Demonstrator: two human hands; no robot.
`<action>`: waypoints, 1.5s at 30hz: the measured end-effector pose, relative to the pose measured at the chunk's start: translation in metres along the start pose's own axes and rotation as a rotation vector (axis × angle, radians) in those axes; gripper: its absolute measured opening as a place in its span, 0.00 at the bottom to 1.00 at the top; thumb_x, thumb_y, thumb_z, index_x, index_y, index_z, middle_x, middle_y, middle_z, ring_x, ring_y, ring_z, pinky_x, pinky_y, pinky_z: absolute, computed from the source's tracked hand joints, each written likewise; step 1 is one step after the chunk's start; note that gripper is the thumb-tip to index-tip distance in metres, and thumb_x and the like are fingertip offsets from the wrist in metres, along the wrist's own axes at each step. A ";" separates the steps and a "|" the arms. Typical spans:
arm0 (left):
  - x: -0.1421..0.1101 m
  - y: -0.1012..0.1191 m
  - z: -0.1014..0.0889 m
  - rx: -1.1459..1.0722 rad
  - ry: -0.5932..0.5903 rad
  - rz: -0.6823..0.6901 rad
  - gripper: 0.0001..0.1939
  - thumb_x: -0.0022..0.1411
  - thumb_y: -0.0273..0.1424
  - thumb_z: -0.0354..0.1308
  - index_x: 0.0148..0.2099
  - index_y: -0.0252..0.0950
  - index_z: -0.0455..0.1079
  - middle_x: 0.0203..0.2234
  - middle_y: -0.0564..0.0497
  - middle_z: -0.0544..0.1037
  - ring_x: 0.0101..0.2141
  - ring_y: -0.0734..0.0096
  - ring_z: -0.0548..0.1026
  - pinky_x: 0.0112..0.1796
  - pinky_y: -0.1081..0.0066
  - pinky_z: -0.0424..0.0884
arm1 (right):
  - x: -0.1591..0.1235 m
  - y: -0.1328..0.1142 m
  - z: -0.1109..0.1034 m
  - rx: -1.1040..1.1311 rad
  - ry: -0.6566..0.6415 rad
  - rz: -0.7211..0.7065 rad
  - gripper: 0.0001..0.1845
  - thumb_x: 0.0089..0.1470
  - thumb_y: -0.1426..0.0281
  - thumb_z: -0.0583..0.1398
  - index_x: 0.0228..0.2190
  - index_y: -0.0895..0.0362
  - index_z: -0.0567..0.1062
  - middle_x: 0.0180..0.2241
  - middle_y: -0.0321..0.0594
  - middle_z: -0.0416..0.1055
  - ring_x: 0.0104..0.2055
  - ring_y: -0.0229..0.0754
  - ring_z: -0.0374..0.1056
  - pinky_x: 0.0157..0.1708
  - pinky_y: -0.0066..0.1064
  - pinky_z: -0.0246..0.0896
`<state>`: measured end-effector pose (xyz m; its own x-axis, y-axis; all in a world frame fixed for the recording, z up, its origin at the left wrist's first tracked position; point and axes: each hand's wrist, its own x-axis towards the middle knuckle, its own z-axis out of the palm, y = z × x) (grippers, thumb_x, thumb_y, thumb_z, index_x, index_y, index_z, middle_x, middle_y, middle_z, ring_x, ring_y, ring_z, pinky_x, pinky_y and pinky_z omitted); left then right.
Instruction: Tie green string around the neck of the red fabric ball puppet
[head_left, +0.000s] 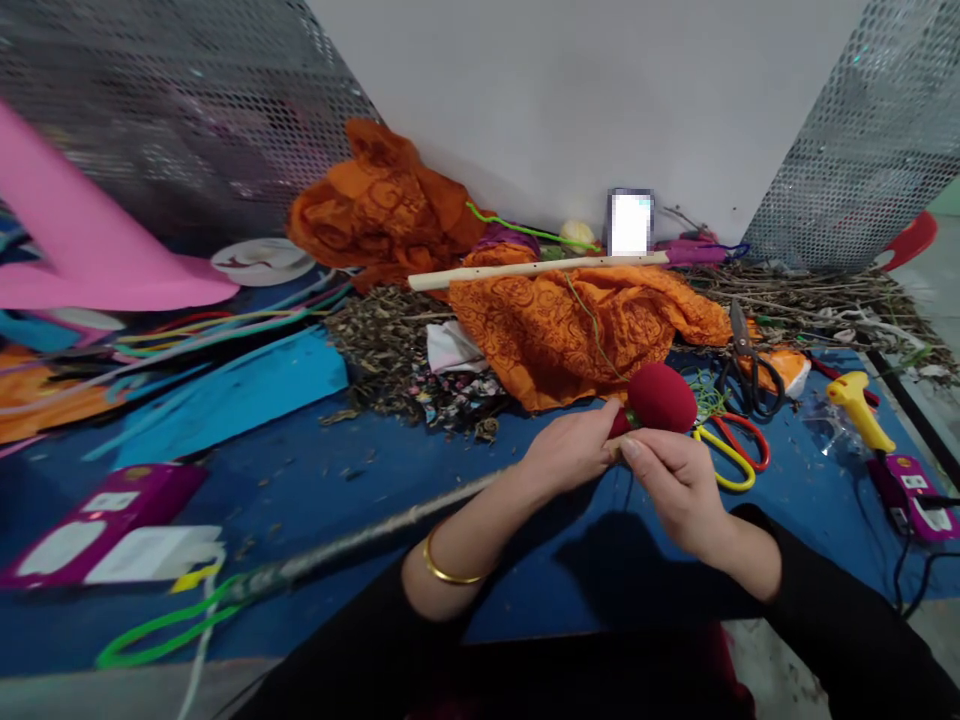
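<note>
A dark red fabric ball (661,397) is bunched at the end of a long stick (390,520), which slants down to the left beneath my left forearm. At the stick's lower end hangs a bright green loop (169,625). My left hand (571,447) is closed around the stick and the cloth just below the ball. With thumb and finger pinched at that same neck, my right hand (675,490) holds something too small to make out. A thin green thread (596,330) runs from the neck over the orange patterned cloth (570,330).
Yellow-and-red-handled scissors (727,455) and dark scissors (744,365) lie right of the ball. Farther right are a yellow glue gun (862,410) and a purple power strip (911,490). Behind lie a pale wooden stick (525,268) and a bright-screened device (630,222).
</note>
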<state>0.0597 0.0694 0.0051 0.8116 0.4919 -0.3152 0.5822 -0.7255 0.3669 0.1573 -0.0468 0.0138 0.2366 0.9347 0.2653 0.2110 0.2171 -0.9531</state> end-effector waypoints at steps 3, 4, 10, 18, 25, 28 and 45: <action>0.000 0.000 0.012 0.054 0.053 0.028 0.14 0.66 0.36 0.42 0.49 0.39 0.63 0.39 0.44 0.79 0.40 0.54 0.78 0.35 0.65 0.69 | 0.009 -0.003 -0.015 0.033 0.050 -0.008 0.21 0.62 0.59 0.54 0.30 0.59 0.80 0.17 0.32 0.60 0.20 0.33 0.56 0.22 0.26 0.58; 0.000 0.000 0.015 0.084 0.063 0.050 0.13 0.66 0.35 0.43 0.48 0.39 0.64 0.39 0.45 0.79 0.39 0.55 0.78 0.35 0.65 0.69 | 0.013 -0.003 -0.022 0.049 0.054 -0.009 0.20 0.62 0.59 0.54 0.32 0.59 0.80 0.17 0.32 0.60 0.20 0.34 0.57 0.23 0.27 0.59; -0.006 0.002 0.016 0.187 0.085 0.062 0.10 0.65 0.32 0.45 0.46 0.38 0.64 0.35 0.44 0.80 0.35 0.56 0.79 0.32 0.65 0.69 | 0.034 -0.006 -0.059 -0.103 0.072 -0.107 0.18 0.60 0.57 0.57 0.33 0.53 0.83 0.35 0.43 0.71 0.43 0.44 0.65 0.46 0.38 0.62; -0.007 0.001 0.008 0.125 0.062 0.032 0.11 0.65 0.34 0.46 0.46 0.37 0.65 0.38 0.41 0.79 0.37 0.54 0.78 0.34 0.63 0.69 | 0.031 -0.010 -0.068 -0.076 -0.063 -0.092 0.17 0.62 0.60 0.56 0.33 0.53 0.83 0.30 0.41 0.72 0.40 0.44 0.65 0.41 0.35 0.64; -0.007 0.001 0.012 0.098 0.082 0.022 0.13 0.65 0.32 0.47 0.51 0.36 0.63 0.37 0.43 0.79 0.38 0.58 0.79 0.36 0.66 0.70 | 0.032 -0.007 -0.063 -0.024 -0.256 -0.210 0.17 0.62 0.60 0.55 0.35 0.54 0.82 0.35 0.43 0.75 0.44 0.45 0.68 0.46 0.39 0.66; -0.007 -0.001 0.013 0.070 0.080 0.054 0.14 0.67 0.35 0.45 0.51 0.38 0.64 0.38 0.44 0.79 0.39 0.59 0.79 0.36 0.67 0.70 | 0.030 -0.008 -0.059 0.002 -0.357 -0.224 0.17 0.63 0.60 0.55 0.36 0.53 0.82 0.36 0.44 0.76 0.43 0.45 0.69 0.45 0.39 0.67; -0.016 0.018 0.016 0.515 0.222 0.213 0.15 0.66 0.21 0.39 0.46 0.31 0.66 0.30 0.41 0.77 0.29 0.57 0.78 0.25 0.66 0.70 | 0.038 0.008 -0.051 -0.174 -0.022 -0.130 0.15 0.63 0.63 0.55 0.35 0.53 0.82 0.40 0.43 0.74 0.46 0.42 0.70 0.49 0.37 0.66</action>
<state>0.0567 0.0411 0.0031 0.9309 0.3585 -0.0701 0.3523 -0.9319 -0.0869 0.2163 -0.0242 0.0238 0.1764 0.9083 0.3793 0.3996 0.2861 -0.8709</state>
